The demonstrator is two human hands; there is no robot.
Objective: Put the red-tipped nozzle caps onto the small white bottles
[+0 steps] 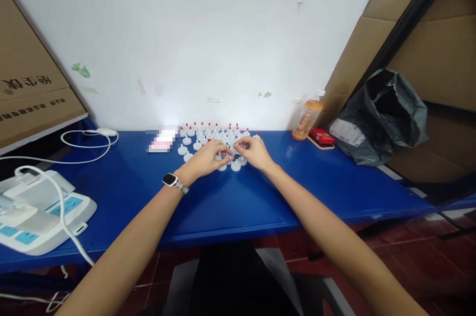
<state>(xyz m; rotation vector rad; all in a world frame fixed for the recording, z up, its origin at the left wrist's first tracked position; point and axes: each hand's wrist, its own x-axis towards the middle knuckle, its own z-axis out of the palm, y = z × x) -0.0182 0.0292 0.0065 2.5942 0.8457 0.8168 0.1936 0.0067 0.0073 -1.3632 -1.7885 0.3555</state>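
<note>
White, scuffed wall (223, 48) fills the upper centre of the frame, above a glossy blue tabletop (126, 197). Crumpled black plastic bag (372, 127) sits at right; a broad white power strip with blue sockets (84, 214) lies lower left. My left hand (208, 158), fingers curled, and my right hand (256, 151), thumb and finger drawn together, are close together mid-frame; I cannot tell whether either grasps anything. A clear bottle of orange liquid (308, 120) stands right of centre. Round white plastic nozzle caps (236, 165), some red-tipped, cluster at centre, around my fingers.
</note>
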